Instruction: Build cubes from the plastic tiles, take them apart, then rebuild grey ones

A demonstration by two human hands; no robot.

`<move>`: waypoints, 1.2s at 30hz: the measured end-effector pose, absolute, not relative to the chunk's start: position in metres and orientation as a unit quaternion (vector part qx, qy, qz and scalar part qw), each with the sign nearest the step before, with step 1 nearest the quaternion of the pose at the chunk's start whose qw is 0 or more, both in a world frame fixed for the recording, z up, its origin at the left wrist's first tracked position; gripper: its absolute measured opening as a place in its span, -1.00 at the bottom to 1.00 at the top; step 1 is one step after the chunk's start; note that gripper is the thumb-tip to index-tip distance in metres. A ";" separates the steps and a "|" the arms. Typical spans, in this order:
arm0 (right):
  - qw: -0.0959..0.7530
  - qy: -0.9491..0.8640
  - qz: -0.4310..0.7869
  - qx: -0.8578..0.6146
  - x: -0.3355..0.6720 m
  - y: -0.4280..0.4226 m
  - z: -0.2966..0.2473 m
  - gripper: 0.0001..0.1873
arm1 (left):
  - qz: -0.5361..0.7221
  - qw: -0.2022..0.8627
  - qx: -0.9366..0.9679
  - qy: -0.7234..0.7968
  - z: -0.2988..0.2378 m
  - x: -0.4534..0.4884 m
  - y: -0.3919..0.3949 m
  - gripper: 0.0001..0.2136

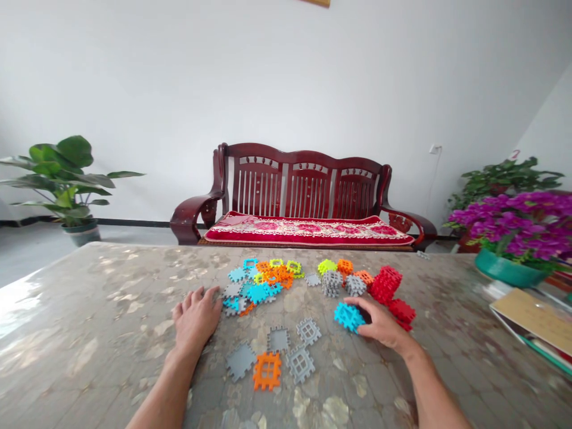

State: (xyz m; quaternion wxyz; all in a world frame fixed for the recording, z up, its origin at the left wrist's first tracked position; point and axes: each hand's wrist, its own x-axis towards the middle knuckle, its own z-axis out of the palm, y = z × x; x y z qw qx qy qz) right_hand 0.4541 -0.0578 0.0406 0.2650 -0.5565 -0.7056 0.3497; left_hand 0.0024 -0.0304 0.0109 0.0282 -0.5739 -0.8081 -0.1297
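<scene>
Flat toothed plastic tiles lie scattered on the stone-patterned table (89, 333). My left hand (195, 319) rests palm down on the table, fingers stretched out, its fingertips beside a pile of grey, blue and orange tiles (259, 280). My right hand (379, 322) is closed round a blue tile block (348, 316), which sits on the table. Red tile cubes (388, 289) stand just behind that hand. Between my arms lie several loose grey tiles (279, 339) and one orange tile (267, 370).
Grey stacked tiles (333, 283) and green and orange ones sit further back. A teal pot of purple flowers (513, 238) and books (531, 322) occupy the table's right side. A dark wooden bench with a red cushion (308, 229) stands behind; a leafy plant (67, 179) at left.
</scene>
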 end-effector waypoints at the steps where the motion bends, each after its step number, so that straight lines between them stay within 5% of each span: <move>1: 0.255 -0.713 0.345 -0.555 0.454 -0.058 0.042 -0.21 | -0.130 0.029 -0.574 -0.808 0.012 0.003 -0.031 -0.58; 7: 0.219 -0.745 0.305 -0.552 0.453 -0.057 0.039 -0.07 | -0.128 0.027 -0.576 -0.807 0.012 0.002 -0.030 -0.58; 21: 0.272 -0.715 0.160 -0.623 0.417 -0.044 0.018 -0.38 | -0.122 0.015 -0.575 -0.809 0.009 0.000 -0.028 -0.57; 28: 0.281 -0.725 0.218 -0.590 0.426 -0.046 0.018 -0.24 | -0.121 0.021 -0.576 -0.808 0.009 -0.001 -0.028 -0.57; 36: 0.283 -0.718 0.135 -0.621 0.420 -0.044 0.013 -0.38 | -0.106 0.013 -0.574 -0.811 0.012 0.002 -0.029 -0.56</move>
